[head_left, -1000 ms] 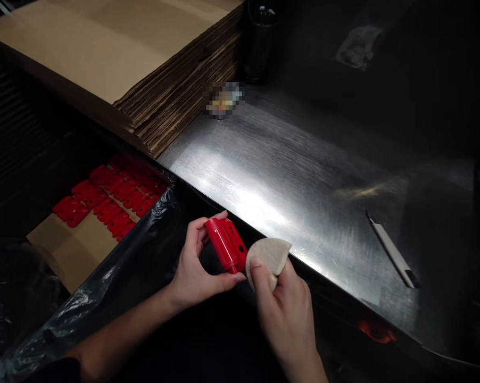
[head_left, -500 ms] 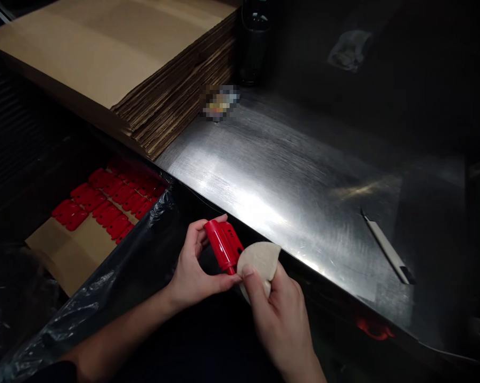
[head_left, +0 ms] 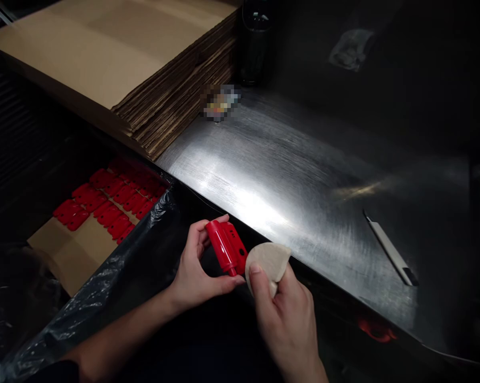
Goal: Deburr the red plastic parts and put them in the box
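Between the thumb and fingers of my left hand (head_left: 196, 271) is a glossy red plastic part (head_left: 225, 247), with a rounded barrel along one side and small dark holes on its flat side. My right hand (head_left: 286, 314) is closed on a folded off-white felt pad (head_left: 270, 262), thumb on top. The pad's left edge is right beside the lower end of the red part; whether they touch I cannot tell. Both hands are in front of the metal table's edge.
Several similar red parts (head_left: 104, 199) lie in rows on cardboard in a plastic-lined box (head_left: 116, 266) at left. Stacked cardboard sheets (head_left: 176, 90) sit on the metal table (head_left: 304, 175). A white-handled cutter (head_left: 389, 247) lies at right, a dark bottle (head_left: 256, 42) stands behind.
My right hand with the felt pad has moved slightly right, uncovering more of the red part's lower end. My left hand keeps nearly the same hold.
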Action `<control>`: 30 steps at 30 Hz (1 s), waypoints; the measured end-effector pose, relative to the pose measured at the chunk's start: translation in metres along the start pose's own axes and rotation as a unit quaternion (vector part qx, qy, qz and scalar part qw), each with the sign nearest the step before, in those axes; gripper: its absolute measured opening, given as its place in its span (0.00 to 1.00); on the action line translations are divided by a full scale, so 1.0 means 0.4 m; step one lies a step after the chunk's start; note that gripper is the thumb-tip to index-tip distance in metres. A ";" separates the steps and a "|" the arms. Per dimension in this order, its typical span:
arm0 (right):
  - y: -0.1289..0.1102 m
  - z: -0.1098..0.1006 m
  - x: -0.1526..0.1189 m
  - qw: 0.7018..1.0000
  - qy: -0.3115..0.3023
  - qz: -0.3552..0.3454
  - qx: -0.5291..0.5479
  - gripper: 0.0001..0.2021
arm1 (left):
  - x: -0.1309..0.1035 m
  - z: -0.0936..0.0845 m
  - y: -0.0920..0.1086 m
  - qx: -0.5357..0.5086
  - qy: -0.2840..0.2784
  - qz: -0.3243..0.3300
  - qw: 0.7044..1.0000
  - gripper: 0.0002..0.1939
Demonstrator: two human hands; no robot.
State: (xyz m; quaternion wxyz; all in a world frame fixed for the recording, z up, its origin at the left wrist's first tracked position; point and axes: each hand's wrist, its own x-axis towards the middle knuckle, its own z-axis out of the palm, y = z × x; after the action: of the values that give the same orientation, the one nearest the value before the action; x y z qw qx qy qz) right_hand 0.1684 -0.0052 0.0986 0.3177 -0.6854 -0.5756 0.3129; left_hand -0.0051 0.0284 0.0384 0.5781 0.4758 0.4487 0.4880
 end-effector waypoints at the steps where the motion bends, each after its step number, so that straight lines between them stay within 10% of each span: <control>1: -0.002 0.000 0.000 1.000 -0.012 -0.002 0.011 0.16 | 0.001 -0.001 0.000 -0.003 -0.004 -0.004 1.000 0.49; 30: 0.019 0.022 0.006 0.999 -0.026 0.017 0.039 0.17 | 0.002 -0.011 -0.004 -0.006 -0.007 -0.041 0.999 0.48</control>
State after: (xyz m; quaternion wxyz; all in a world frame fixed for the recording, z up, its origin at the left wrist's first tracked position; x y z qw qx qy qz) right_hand 0.1663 -0.0033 0.0872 0.3240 -0.6739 -0.5591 0.3583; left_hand -0.0091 0.0296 0.0360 0.6032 0.4569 0.4612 0.4634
